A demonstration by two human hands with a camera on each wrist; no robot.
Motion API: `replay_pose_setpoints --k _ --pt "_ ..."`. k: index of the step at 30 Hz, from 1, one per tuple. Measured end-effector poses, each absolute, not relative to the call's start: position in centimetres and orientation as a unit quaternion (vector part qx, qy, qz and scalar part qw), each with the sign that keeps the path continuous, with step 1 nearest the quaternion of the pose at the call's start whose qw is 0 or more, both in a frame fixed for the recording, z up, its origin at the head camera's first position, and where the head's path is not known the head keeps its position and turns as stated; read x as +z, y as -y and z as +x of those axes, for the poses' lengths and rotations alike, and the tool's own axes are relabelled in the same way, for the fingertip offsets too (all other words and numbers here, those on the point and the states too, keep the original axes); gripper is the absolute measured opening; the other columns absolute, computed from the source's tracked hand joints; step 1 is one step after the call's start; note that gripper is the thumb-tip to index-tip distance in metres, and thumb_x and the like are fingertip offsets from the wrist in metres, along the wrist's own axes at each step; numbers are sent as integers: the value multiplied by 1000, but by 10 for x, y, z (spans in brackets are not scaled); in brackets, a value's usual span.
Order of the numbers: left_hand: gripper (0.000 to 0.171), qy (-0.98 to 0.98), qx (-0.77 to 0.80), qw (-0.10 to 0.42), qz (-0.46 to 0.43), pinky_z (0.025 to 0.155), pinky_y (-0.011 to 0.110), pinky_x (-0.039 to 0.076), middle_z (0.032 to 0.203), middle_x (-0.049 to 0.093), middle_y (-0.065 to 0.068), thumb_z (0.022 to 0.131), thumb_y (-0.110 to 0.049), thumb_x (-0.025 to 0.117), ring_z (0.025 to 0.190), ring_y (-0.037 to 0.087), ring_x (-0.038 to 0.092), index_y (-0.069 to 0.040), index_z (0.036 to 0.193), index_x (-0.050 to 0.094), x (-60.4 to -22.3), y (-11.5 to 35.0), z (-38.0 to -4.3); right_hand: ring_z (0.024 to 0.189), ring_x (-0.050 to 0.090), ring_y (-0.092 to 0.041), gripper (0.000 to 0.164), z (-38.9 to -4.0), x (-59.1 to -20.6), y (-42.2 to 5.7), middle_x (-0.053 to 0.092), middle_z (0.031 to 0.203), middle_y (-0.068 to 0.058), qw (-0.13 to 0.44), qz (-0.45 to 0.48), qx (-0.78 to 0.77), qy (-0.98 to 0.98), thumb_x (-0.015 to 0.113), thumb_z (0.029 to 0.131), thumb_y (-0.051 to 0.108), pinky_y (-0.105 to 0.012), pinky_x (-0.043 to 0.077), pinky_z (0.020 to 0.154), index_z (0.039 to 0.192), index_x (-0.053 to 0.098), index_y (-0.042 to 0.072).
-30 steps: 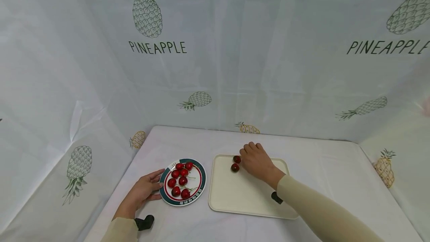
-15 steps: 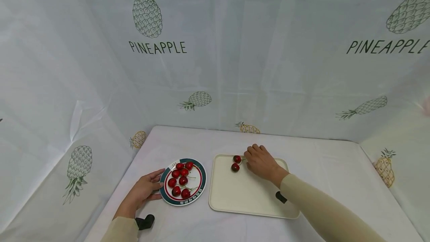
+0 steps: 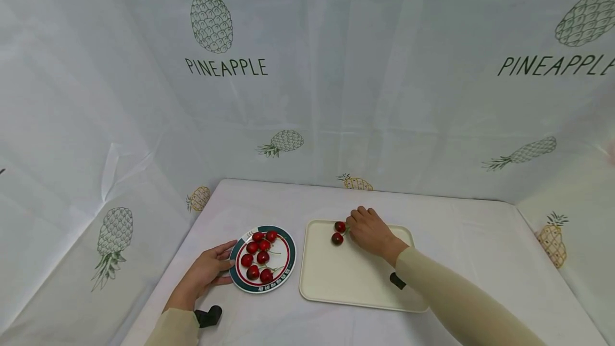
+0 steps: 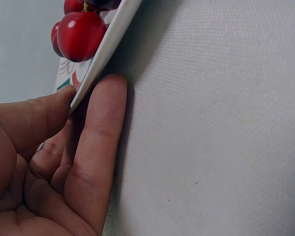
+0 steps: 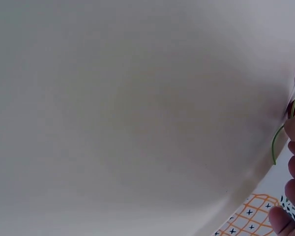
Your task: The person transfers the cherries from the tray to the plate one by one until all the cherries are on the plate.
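Observation:
My left hand [image 3: 205, 271] grips the left rim of a round plate [image 3: 291, 255] with a teal border, thumb on top and fingers underneath. In the left wrist view the plate edge [image 4: 108, 54] runs between thumb and finger. Several red cherries [image 3: 262, 257] with green stems lie on the plate. My right hand [image 3: 371, 234] is over the back of a cream tray [image 3: 355, 288], fingers curled, pinching a green cherry stem [image 5: 274, 146]. Two dark red cherries, one nearer [image 3: 337, 238] and one farther [image 3: 340, 227], sit just left of its fingertips on the tray.
Plate and tray stand side by side on a white-covered table [image 3: 269, 322], with a narrow gap between them. A white curtain [image 3: 365, 95] printed with pineapples hangs behind the table and at both sides.
My right hand shifted right, away from the two cherries, then slightly back left toward them. The cherries, the plate and my left hand have stayed in place.

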State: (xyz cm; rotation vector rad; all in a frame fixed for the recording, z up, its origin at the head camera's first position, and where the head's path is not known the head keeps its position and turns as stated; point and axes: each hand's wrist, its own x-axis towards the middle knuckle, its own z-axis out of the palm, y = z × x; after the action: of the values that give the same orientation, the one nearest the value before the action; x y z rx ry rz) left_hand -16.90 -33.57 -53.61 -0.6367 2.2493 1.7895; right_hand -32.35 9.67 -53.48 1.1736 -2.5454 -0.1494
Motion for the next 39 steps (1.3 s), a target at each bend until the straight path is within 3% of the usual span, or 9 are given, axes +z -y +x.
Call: replay_pose_setpoints --k 39 --pt "58 -766 598 96 -217 79 43 67 152 54 27 103 -3 64 95 21 73 -12 158 49 -535 335 -167 86 49 -21 11 -307 -537 -89 62 92 -1 188 464 -53 864 69 101 20 -33 48 76 97 65 10"
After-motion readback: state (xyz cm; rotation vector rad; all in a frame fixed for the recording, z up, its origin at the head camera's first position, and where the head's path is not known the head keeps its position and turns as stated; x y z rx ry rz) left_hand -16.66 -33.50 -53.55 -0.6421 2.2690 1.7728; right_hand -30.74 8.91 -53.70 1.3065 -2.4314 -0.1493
